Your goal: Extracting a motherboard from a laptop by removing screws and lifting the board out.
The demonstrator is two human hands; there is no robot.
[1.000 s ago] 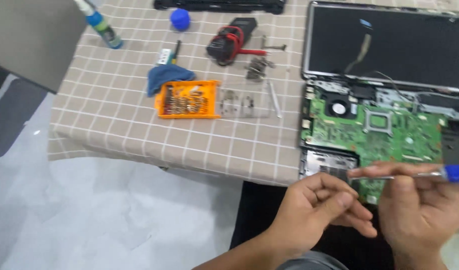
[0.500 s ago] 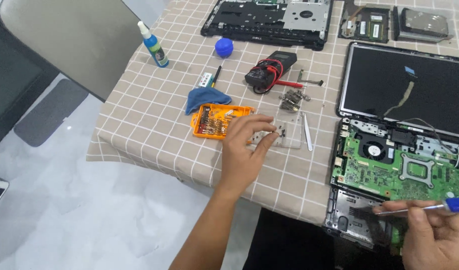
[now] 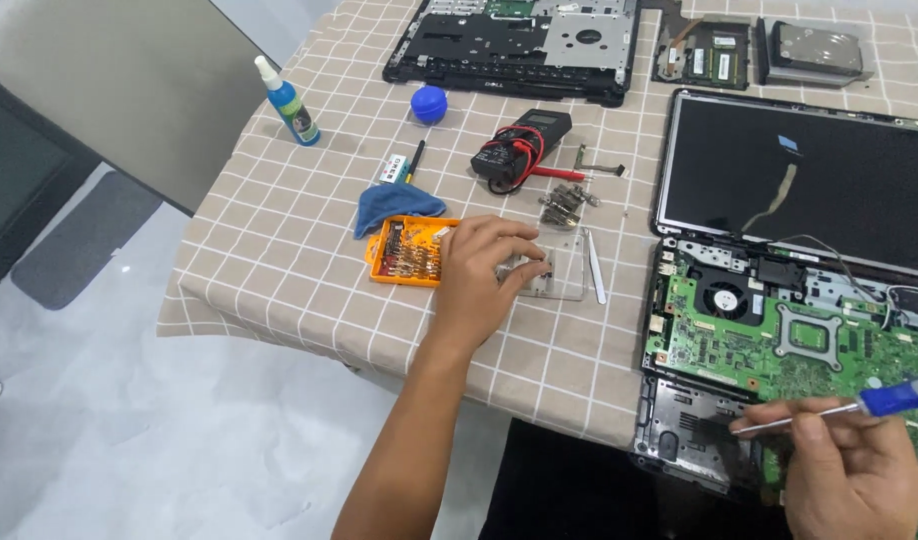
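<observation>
Head view: right hand (image 3: 854, 480) pinching screwdriver (image 3: 839, 408), shaft lying crosswise, tip pointing left.

Bright, even overhead light, soft shadows, faint glare on the floor (image 3: 179, 420), perhaps slight edge blur

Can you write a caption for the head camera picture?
Left hand reaches a clear tray; right hand holds a screwdriver over the laptop board.

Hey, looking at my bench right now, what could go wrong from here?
Your left hand is on the clear lid beside the orange bit tray; a bump could scatter small parts. The screwdriver in your right hand points across the bare green board; a slip might scratch it.
</observation>
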